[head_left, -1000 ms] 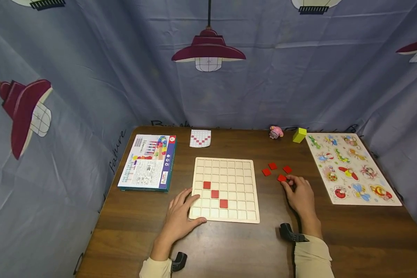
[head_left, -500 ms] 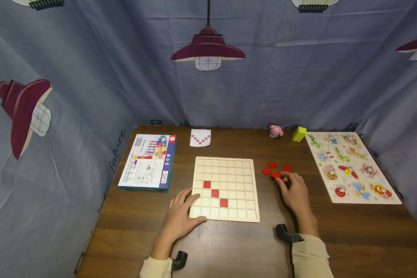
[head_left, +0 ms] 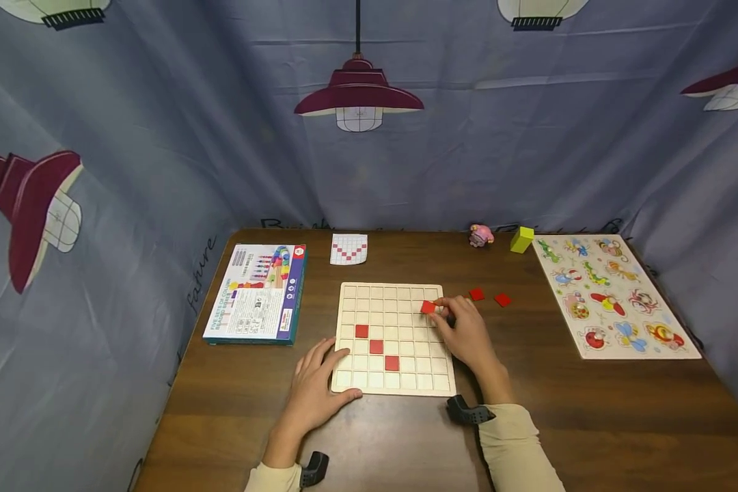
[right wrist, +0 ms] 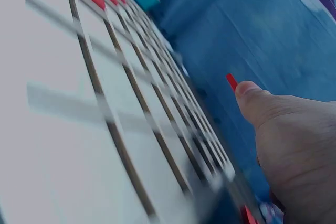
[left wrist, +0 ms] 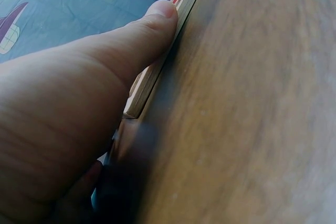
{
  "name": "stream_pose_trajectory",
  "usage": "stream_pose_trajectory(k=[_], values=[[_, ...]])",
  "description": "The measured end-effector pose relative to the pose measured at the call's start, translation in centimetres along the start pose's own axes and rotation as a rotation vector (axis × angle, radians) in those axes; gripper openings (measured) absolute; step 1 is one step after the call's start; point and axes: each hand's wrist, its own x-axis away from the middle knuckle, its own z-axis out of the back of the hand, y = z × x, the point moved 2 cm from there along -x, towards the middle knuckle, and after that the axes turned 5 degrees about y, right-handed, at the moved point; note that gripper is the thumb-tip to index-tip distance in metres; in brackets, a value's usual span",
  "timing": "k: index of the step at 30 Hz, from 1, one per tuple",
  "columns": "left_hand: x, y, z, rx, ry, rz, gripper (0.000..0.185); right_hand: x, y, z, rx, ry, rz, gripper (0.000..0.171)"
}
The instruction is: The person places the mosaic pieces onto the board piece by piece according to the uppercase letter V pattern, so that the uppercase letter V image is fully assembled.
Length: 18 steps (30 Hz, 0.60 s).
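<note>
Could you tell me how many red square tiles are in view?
6: three diagonal on the grid board, one pinched by the right hand, two loose on the table; others may be hidden.

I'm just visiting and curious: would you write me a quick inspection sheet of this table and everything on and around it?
Surface: dark wooden table, bare at the near edge.
Job's things: wooden grid board with three red tiles in a diagonal; a fourth red tile held over its right side; two loose red tiles beside it; pattern card behind.
Clutter: game box, animal puzzle, pink figure, yellow block.
Hands: left hand rests on the board's near-left corner; right hand pinches the tile.
Cables: nothing seen.
Surroundings: blue cloth printed with lamps.
</note>
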Motion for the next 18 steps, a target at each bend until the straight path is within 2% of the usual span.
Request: stream_pose_trajectory(k=[9,18], values=[[0.4,-0.1,-0.1,-0.024,0.005,-0.004,0.078,-0.2,-4.3,-3.8,-0.021,-0.123,0.113,0.026],[-0.1,-0.2,0.0,-0.025,-0.007,-0.005,0.078,-1.1,-7.6,-6.5,-0.016,-0.167,0.195,0.026]])
